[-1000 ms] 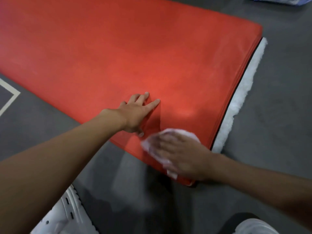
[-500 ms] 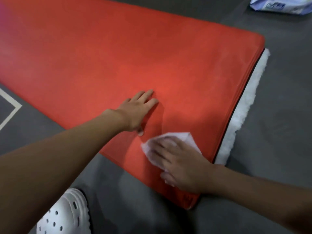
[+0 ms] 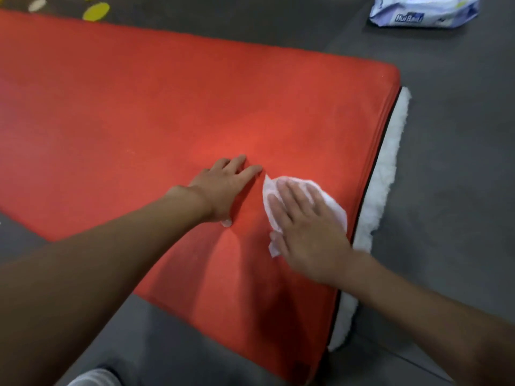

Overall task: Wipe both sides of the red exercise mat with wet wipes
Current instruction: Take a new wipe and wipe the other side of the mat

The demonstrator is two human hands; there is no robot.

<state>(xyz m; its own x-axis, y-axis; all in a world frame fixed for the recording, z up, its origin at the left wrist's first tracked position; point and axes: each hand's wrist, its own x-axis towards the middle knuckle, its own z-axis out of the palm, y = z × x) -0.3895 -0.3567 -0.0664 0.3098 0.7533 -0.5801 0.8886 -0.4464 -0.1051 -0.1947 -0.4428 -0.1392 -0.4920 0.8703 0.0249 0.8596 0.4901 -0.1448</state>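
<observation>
The red exercise mat [image 3: 167,107] lies flat on the grey floor and fills most of the view. My left hand [image 3: 223,188] rests flat on the mat near its middle, fingers straight. Just to its right, my right hand [image 3: 303,227] presses a white wet wipe [image 3: 331,201] onto the mat with straight fingers. The wipe shows around and beyond my fingertips; most of it is hidden under the palm.
A white fleecy strip [image 3: 387,162] sticks out from under the mat's right edge. A pack of wet wipes [image 3: 423,9] lies on the floor at the top right. Yellow and white floor markings [image 3: 94,11] show at the top left. A white shoe [image 3: 94,378] is at the bottom.
My right hand has slid the wipe away from the mat's near corner, farther up the mat and closer to my left hand. The left hand has stayed flat in place.
</observation>
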